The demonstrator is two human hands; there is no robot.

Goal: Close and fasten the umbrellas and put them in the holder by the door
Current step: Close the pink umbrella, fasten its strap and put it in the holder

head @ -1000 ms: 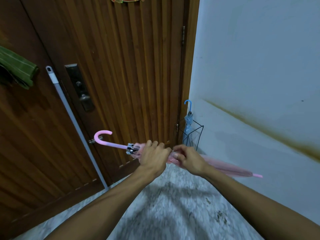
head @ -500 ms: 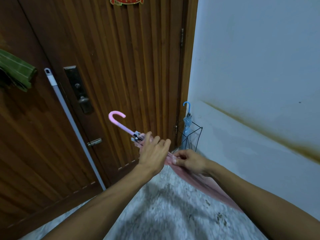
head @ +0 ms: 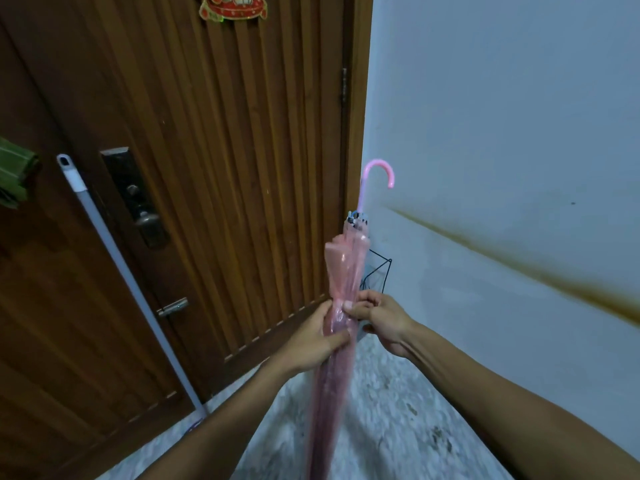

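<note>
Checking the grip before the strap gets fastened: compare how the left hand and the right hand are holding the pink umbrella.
The left hand wraps the pink umbrella from the door side with the thumb laid across the folded canopy; the right hand only pinches it with its fingertips from the wall side. The left hand sits slightly lower on the canopy, the right hand slightly higher. Both hold the same narrow stretch of canopy, handle pointing up.

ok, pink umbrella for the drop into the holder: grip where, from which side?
Probably the bare shaft just under the hooked handle of the pink umbrella, coming from the right. It stands near upright, tip down; the canopy is bulky and slick, the shaft slim.
</note>
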